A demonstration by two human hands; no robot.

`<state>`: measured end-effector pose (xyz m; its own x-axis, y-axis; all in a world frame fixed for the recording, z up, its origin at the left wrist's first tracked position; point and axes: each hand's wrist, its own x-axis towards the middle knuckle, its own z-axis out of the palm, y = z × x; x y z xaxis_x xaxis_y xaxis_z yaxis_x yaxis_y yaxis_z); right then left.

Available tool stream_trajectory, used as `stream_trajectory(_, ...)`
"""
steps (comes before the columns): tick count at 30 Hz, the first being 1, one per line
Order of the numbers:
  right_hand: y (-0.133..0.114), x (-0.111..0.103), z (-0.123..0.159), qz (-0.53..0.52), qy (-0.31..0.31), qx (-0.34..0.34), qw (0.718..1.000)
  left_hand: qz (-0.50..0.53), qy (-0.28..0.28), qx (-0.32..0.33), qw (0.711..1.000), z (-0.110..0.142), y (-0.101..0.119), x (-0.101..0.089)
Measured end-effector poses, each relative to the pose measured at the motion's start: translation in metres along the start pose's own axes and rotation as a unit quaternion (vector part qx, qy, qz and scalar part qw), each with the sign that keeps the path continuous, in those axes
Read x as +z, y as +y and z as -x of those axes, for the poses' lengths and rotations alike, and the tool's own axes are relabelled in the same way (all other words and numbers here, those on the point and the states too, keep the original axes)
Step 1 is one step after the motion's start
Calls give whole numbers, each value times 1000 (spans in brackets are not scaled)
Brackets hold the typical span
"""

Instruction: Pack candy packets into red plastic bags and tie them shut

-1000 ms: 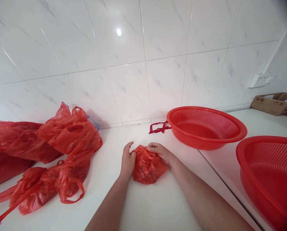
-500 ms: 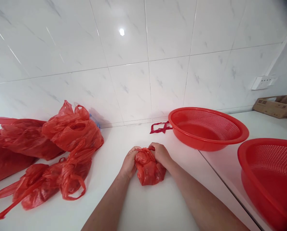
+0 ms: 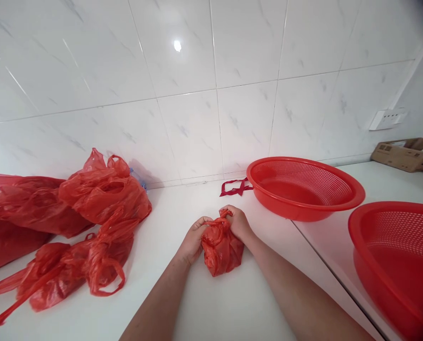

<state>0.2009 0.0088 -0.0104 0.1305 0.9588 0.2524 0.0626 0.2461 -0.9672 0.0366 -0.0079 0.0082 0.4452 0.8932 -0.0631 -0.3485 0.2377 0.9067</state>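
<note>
My left hand point(image 3: 193, 240) and right hand point(image 3: 240, 224) each pinch the far, gathered top of a small crumpled red plastic bag point(image 3: 223, 252). Its body lies between them, toward the near side.

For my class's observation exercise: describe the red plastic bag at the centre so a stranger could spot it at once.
Find the white tiled wall, then the white tabletop before it. Between the piled red plastic bags and the red perforated plastic basins is the small crumpled red plastic bag. It alone is gripped by the bare left hand and right hand.
</note>
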Motion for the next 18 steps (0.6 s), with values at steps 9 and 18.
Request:
stream_trajectory(9,-10,-10,-2,-89,-53,71,992,-16,6,-7,1000,0,0,4)
stream_trajectory(18,-13,-23,-2,-363,-140,141,910,-57,42,15,997,0,0,5)
